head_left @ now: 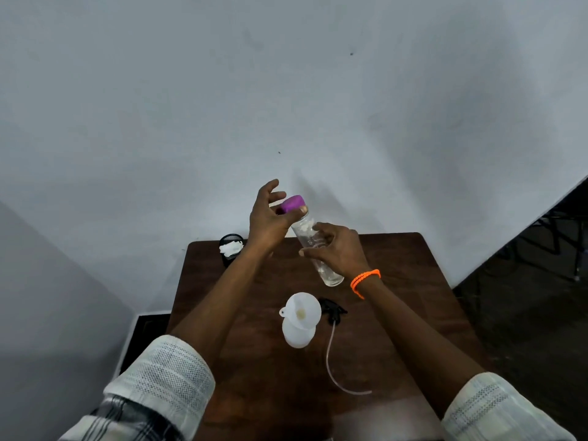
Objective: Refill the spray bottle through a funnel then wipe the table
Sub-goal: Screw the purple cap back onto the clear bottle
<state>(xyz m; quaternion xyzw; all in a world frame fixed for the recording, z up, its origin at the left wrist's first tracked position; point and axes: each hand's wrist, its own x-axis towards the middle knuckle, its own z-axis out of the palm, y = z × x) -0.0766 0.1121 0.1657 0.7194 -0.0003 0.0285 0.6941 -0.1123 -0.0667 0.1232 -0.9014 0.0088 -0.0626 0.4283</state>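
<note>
Above a dark wooden table set against a pale wall, I hold a clear bottle tilted in the air, its base toward me and its neck angled up and away. My right hand, an orange band at its wrist, wraps around the bottle's middle with fingers curled on the plastic. My left hand is at the neck, thumb and a finger pinching the purple cap, which sits askew at the bottle's mouth; whether it is threaded on or already free I cannot tell, and my other left fingers fan out loose above it. On the table below my hands stands the white spray bottle, upright, with a white funnel seated in its open neck. Just to its right lies the black spray head, off the bottle, its thin clear tube curling across the wood toward me. At the table's far left corner a black mesh cup holds a crumpled white cloth. Both my sleeves are rolled back on the forearms.
</note>
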